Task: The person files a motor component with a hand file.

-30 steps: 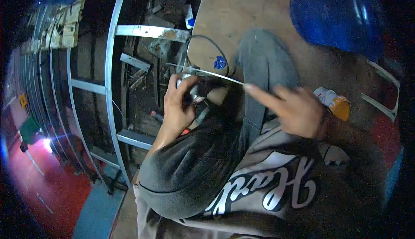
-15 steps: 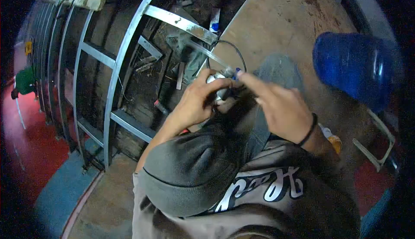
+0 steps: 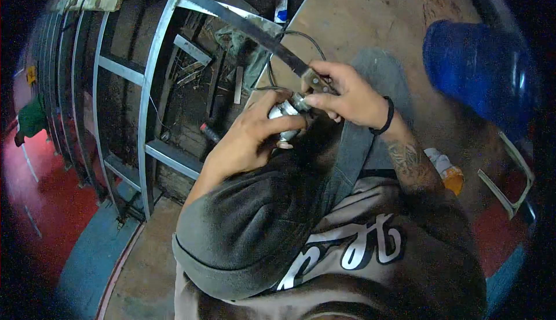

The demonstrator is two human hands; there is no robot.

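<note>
My left hand (image 3: 255, 126) is wrapped round a silver, rounded metal piece (image 3: 282, 111) with a narrower collar at its upper end. In my right hand (image 3: 347, 94) is a long, flat, knife-like blade (image 3: 249, 29) with a riveted grip, pointing up and to the left. The right thumb and fingers close on the grip right beside the metal piece's collar. Both hands are over my lap, near my raised knee. A black cable (image 3: 310, 37) loops just beyond them. The lower part of the metal piece is hidden by my fingers; I cannot tell its kind.
A ladder-like metal frame (image 3: 152, 68) curves along the left, with scrap strips (image 3: 194, 48) lying beyond it. A blue plastic barrel (image 3: 472, 71) stands at the right, near a metal bracket (image 3: 512, 204) and an orange-and-white container (image 3: 452, 178). A person in green (image 3: 32, 117) is far left.
My right hand has gone from a blurred, fast motion to a steadier grip. The blade shows clearly, reaching further to the upper left. My left hand keeps its hold on the metal piece.
</note>
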